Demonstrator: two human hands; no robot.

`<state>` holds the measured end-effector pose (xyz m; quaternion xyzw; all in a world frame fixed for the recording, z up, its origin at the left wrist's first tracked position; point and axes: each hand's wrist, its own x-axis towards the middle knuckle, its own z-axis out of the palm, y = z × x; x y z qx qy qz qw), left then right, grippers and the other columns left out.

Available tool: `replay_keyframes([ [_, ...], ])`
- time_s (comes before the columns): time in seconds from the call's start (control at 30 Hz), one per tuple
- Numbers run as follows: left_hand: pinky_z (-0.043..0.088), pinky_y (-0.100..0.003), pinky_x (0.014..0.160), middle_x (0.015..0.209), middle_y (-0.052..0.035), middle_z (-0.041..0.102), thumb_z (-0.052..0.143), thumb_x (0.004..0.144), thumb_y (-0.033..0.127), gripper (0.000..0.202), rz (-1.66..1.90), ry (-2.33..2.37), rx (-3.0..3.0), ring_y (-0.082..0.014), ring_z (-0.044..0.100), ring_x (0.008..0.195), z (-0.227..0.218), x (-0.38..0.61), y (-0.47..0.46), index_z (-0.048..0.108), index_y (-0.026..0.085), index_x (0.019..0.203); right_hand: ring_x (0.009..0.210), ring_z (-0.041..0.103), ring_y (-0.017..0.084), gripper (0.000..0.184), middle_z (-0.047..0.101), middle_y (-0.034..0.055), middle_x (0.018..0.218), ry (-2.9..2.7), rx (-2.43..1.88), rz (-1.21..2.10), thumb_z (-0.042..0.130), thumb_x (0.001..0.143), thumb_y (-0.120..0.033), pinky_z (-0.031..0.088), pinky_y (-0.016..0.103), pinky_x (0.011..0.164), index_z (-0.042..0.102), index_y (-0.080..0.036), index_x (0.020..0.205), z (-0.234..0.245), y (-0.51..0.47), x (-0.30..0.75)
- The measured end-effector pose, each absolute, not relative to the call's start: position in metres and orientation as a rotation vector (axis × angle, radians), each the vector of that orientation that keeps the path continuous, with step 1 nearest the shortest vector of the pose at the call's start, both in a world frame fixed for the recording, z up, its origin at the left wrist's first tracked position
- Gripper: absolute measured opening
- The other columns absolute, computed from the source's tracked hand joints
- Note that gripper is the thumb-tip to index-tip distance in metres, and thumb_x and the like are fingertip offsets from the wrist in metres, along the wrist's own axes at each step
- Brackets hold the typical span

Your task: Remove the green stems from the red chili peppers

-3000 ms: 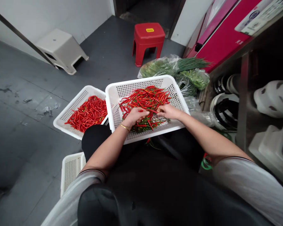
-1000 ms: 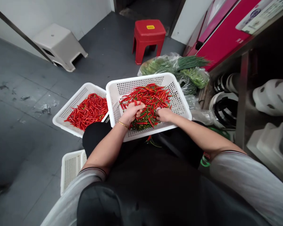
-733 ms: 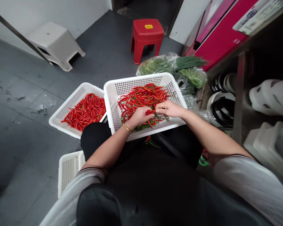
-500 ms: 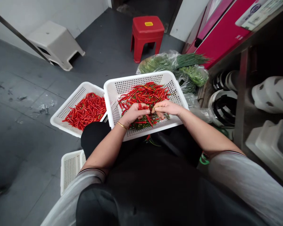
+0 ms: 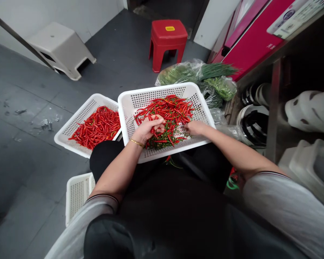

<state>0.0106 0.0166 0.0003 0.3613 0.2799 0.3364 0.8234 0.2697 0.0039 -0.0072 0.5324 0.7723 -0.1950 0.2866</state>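
On my lap rests a white perforated basket [image 5: 129, 104] holding a heap of red chili peppers [image 5: 172, 104] with green stems. My left hand [image 5: 150, 126], a gold bracelet at its wrist, is closed around several red chilies over the left part of the heap. Lower and to the right, my right hand [image 5: 196, 127] dips into the basket near its right side. Its fingers are curled and partly hidden, and I cannot make out what they hold. Loose green stems [image 5: 163, 142] gather along the basket's near side, below both hands.
A second white basket [image 5: 63, 135] with red chilies [image 5: 98, 126] stands at the left. Another white basket [image 5: 78, 194] sits lower left. Beyond are a red stool [image 5: 169, 39], a grey stool [image 5: 56, 46] and bagged green vegetables [image 5: 178, 73]. Shelving with stacked containers [image 5: 310, 109] lines the right.
My hands, close together before, have moved apart. The right hand has shifted right and dipped toward the basket; the left has moved slightly left, still holding chilies.
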Motion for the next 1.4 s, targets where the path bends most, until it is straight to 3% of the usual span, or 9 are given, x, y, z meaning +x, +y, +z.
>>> replay_keyframes([
  [0.13, 0.051, -0.025, 0.064, 0.050, 0.0021, 0.055, 0.077, 0.072, 0.039, 0.032, 0.641, 0.660, 0.784, -0.0161, 0.068, 0.064, -0.006, 0.015, 0.015, 0.062, 0.012, 0.077, 0.079, 0.068, 0.017, 0.032, 0.073, 0.0058, 0.095, 2.155, 1.565, -0.774, 0.052, 0.087, -0.019, 0.047, 0.025, 0.071, 0.062, -0.020, 0.118, -0.002, 0.007, 0.265],
  [0.23, 0.051, -0.026, 0.068, 0.046, 0.0026, 0.053, 0.078, 0.072, 0.038, 0.031, 0.631, 0.648, 0.783, -0.0179, 0.070, 0.068, -0.008, 0.017, 0.013, 0.062, 0.012, 0.077, 0.091, 0.068, 0.025, 0.029, 0.072, 0.0119, 0.103, 2.093, 1.431, -0.623, 0.059, 0.084, -0.024, 0.048, 0.030, 0.074, 0.067, -0.018, 0.110, -0.016, -0.001, 0.240],
  [0.37, 0.053, -0.027, 0.068, 0.044, 0.0046, 0.052, 0.079, 0.071, 0.034, 0.028, 0.683, 0.661, 0.820, -0.0117, 0.062, 0.053, -0.004, 0.016, 0.011, 0.062, 0.012, 0.076, 0.096, 0.067, 0.028, 0.029, 0.070, 0.0195, 0.108, 2.053, 1.214, -0.521, 0.057, 0.083, -0.019, 0.048, 0.032, 0.074, 0.070, -0.010, 0.107, -0.030, -0.008, 0.220],
  [0.53, 0.056, -0.030, 0.069, 0.041, 0.0089, 0.046, 0.078, 0.071, 0.031, 0.026, 0.692, 0.666, 0.827, -0.0042, 0.044, 0.038, 0.001, 0.016, 0.011, 0.062, 0.012, 0.078, 0.084, 0.066, 0.023, 0.031, 0.072, 0.0114, 0.097, 1.966, 1.167, -0.775, 0.062, 0.076, -0.024, 0.046, 0.028, 0.066, 0.070, -0.014, 0.104, -0.023, -0.003, 0.240],
  [0.7, 0.057, -0.031, 0.073, 0.038, 0.0103, 0.042, 0.078, 0.071, 0.031, 0.024, 0.640, 0.641, 0.863, -0.0040, 0.043, 0.037, -0.002, 0.018, 0.012, 0.062, 0.013, 0.075, 0.082, 0.063, 0.018, 0.039, 0.070, 0.0066, 0.099, 2.059, 1.351, -0.966, 0.063, 0.079, -0.032, 0.044, 0.024, 0.067, 0.062, -0.016, 0.114, -0.031, -0.005, 0.251],
  [0.93, 0.056, -0.029, 0.066, 0.041, 0.0084, 0.046, 0.078, 0.071, 0.032, 0.026, 0.710, 0.698, 0.855, -0.0053, 0.045, 0.039, -0.007, 0.016, 0.011, 0.062, 0.013, 0.077, 0.065, 0.060, 0.015, 0.038, 0.069, 0.0025, 0.086, 1.809, 1.140, -1.148, 0.062, 0.074, -0.034, 0.041, 0.024, 0.057, 0.069, -0.019, 0.108, -0.043, 0.006, 0.231],
  [1.1, 0.056, -0.030, 0.066, 0.041, 0.0082, 0.046, 0.077, 0.071, 0.030, 0.024, 0.741, 0.721, 0.813, -0.0059, 0.046, 0.039, -0.010, 0.017, 0.014, 0.061, 0.013, 0.076, 0.066, 0.059, 0.017, 0.032, 0.068, 0.0067, 0.079, 1.911, 1.265, -0.928, 0.062, 0.075, -0.037, 0.039, 0.026, 0.056, 0.072, -0.012, 0.092, -0.023, 0.029, 0.263],
  [1.23, 0.055, -0.030, 0.070, 0.047, 0.0054, 0.052, 0.077, 0.070, 0.028, 0.022, 0.799, 0.719, 0.799, -0.0085, 0.054, 0.046, -0.011, 0.020, 0.018, 0.062, 0.013, 0.077, 0.079, 0.063, 0.018, 0.038, 0.071, 0.0062, 0.091, 2.065, 1.512, -0.819, 0.055, 0.085, -0.045, 0.042, 0.025, 0.068, 0.069, -0.016, 0.106, -0.007, 0.033, 0.296],
  [1.4, 0.053, -0.026, 0.067, 0.060, 0.0004, 0.062, 0.077, 0.069, 0.027, 0.022, 0.803, 0.744, 0.780, -0.0112, 0.062, 0.059, -0.015, 0.020, 0.019, 0.063, 0.013, 0.078, 0.092, 0.063, 0.021, 0.035, 0.063, 0.0126, 0.116, 2.183, 1.729, -0.347, 0.042, 0.095, -0.036, 0.043, 0.028, 0.072, 0.066, -0.019, 0.116, -0.004, 0.007, 0.294],
])
